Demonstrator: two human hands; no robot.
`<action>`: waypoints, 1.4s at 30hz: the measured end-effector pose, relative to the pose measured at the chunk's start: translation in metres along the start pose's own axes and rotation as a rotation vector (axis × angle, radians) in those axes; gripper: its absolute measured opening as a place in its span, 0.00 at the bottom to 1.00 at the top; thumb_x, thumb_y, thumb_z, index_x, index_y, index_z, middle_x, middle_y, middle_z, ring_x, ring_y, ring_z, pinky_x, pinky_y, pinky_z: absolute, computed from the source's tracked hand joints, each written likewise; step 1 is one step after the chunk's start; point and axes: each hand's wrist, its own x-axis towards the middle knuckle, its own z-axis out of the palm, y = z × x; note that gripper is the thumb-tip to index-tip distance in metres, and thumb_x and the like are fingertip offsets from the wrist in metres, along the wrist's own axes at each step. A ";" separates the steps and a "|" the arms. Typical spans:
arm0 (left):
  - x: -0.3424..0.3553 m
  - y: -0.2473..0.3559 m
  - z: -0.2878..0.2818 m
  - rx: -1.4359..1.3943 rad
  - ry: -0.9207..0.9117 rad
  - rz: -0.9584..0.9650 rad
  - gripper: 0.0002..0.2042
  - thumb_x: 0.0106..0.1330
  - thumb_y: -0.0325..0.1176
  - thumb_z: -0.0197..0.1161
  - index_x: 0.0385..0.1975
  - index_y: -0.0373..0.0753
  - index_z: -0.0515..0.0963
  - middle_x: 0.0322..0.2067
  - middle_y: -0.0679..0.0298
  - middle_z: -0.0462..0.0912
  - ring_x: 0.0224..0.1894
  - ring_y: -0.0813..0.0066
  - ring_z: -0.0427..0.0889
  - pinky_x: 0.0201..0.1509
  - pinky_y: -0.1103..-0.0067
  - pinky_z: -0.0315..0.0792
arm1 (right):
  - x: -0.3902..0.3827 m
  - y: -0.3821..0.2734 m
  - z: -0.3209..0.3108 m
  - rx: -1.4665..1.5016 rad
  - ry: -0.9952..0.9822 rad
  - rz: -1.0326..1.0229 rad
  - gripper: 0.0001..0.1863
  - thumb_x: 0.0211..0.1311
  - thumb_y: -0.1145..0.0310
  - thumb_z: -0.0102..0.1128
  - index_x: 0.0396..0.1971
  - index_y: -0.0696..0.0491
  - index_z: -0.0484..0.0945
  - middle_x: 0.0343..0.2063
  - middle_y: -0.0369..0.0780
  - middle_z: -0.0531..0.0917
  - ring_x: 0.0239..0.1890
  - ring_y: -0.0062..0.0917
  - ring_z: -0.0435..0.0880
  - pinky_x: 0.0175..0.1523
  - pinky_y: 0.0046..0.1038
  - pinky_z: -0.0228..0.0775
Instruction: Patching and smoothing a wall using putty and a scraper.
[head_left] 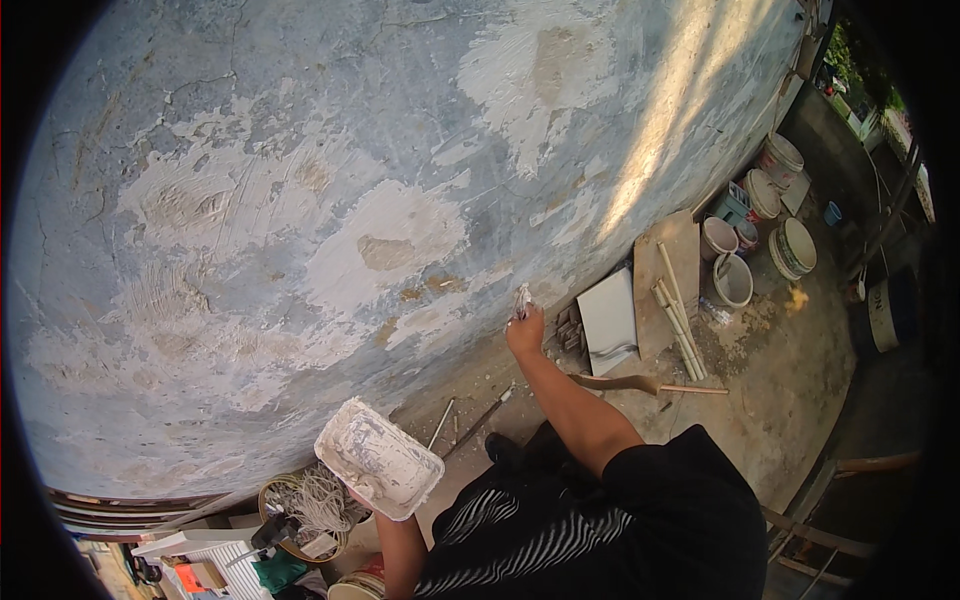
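Observation:
My left hand (pixel 380 517) holds a white rectangular plastic tub (pixel 385 455) from below, at the lower left of centre. Pale putty smears its inside and rim, and most of the fingers are hidden behind it. My right hand (pixel 525 333), on an outstretched arm, is closed around a small putty-caked putty knife (pixel 522 297), whose shape is partly hidden. That hand is close to the lower part of a blue-grey wall (pixel 270 60); whether the knife touches it I cannot tell. Rough whitish patches (pixel 420 225) of putty cover much of the wall.
Right of my arm, a white panel (pixel 607 322), a brown board (pixel 672 265) and pale poles (pixel 682 335) lie by the wall. Several buckets (pixel 733 280) stand farther off. A basin of tangled rope (pixel 325 505) sits at lower left. Thin rods (pixel 480 418) lie near my feet.

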 end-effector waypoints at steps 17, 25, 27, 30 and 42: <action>0.002 0.005 -0.003 0.110 -0.068 -0.032 0.37 0.60 0.54 0.54 0.64 0.36 0.57 0.57 0.42 0.68 0.54 0.41 0.72 0.53 0.48 0.71 | -0.012 -0.021 0.007 -0.036 0.046 -0.004 0.17 0.49 0.75 0.59 0.40 0.66 0.74 0.50 0.60 0.70 0.52 0.53 0.71 0.57 0.40 0.63; 0.019 0.003 -0.025 0.060 0.143 -0.084 0.39 0.54 0.52 0.63 0.63 0.37 0.59 0.53 0.40 0.70 0.49 0.38 0.75 0.49 0.48 0.72 | -0.034 -0.029 0.003 0.133 0.001 -0.027 0.15 0.47 0.78 0.55 0.38 0.64 0.75 0.43 0.54 0.74 0.45 0.50 0.74 0.51 0.38 0.67; 0.023 -0.004 -0.021 0.074 0.173 -0.100 0.39 0.55 0.53 0.61 0.63 0.37 0.60 0.53 0.41 0.70 0.49 0.38 0.75 0.49 0.48 0.72 | -0.036 -0.018 -0.002 0.231 -0.032 -0.023 0.15 0.47 0.79 0.54 0.38 0.63 0.76 0.42 0.53 0.75 0.45 0.49 0.75 0.50 0.37 0.68; 0.024 -0.008 -0.009 0.117 0.140 -0.117 0.33 0.61 0.54 0.51 0.62 0.38 0.62 0.55 0.46 0.71 0.52 0.42 0.75 0.52 0.50 0.71 | -0.030 -0.001 -0.023 0.415 -0.134 0.061 0.16 0.46 0.80 0.52 0.38 0.62 0.77 0.41 0.51 0.77 0.44 0.48 0.76 0.49 0.35 0.69; 0.015 -0.001 -0.021 0.101 0.131 -0.136 0.32 0.64 0.54 0.46 0.63 0.39 0.62 0.57 0.49 0.71 0.54 0.44 0.73 0.55 0.49 0.69 | 0.006 -0.007 -0.016 0.091 0.123 -0.037 0.17 0.49 0.80 0.57 0.42 0.66 0.74 0.42 0.55 0.75 0.45 0.50 0.75 0.50 0.37 0.68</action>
